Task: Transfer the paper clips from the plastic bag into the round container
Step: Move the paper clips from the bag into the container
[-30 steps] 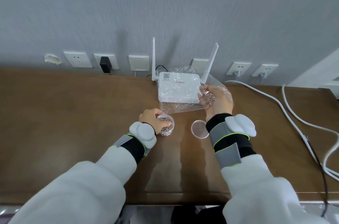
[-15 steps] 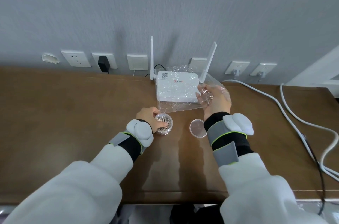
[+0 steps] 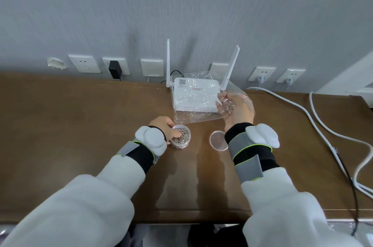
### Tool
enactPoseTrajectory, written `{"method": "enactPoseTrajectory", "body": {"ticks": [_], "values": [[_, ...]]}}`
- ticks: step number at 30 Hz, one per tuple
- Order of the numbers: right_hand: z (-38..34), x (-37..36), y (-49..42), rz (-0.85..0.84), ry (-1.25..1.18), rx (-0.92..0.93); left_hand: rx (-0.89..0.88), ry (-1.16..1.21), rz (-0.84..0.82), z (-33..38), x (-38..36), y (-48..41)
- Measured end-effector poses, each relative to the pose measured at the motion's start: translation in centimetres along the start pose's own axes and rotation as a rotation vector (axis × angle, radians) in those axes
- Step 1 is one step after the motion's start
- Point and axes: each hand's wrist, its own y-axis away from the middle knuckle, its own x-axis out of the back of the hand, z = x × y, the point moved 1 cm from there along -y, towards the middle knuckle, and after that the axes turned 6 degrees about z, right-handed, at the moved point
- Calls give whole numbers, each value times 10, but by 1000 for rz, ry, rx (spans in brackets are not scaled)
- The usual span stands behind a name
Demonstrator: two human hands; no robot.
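Note:
A small clear round container (image 3: 182,140) full of silver paper clips stands on the brown table (image 3: 80,125). My left hand (image 3: 164,127) is at its rim, with the fingertips over the clips inside. My right hand (image 3: 237,109) holds up a clear plastic bag (image 3: 198,103) by its right side, above the table and in front of the router. A few paper clips (image 3: 230,107) show through the bag near my palm. The container's clear round lid (image 3: 219,140) lies flat on the table below my right wrist.
A white router (image 3: 193,95) with two upright antennas stands behind the bag against the wall. Wall sockets line the back edge, one with a black plug (image 3: 114,70). White cables (image 3: 323,131) run along the table's right side.
My left hand's fingers have stayed at the container's mouth with little movement. My right hand has kept the bag raised in about the same place.

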Motion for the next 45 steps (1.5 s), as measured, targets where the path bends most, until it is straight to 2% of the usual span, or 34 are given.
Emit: {"method": "enactPoseTrajectory", "body": {"ticks": [4,8,11,18,24,39,45], "values": [[2,1,-1,-4,0,-3,92,101,-1,2,2,2],[3,1,-2,-7,-8,3,-33,-146,128,0,-4,4],[3,0,-1,0,5,0,-52,-166,167,-1,-7,6],[3,-1,-1,7,5,3,34,24,100,-1,-6,3],[3,0,0,7,24,13,3,56,109,-1,-9,5],[-1,2,-4,18,-9,43,180,159,-108,5,2,2],[0,1,-4,15,7,30,147,147,-56,3,-2,2]]}}
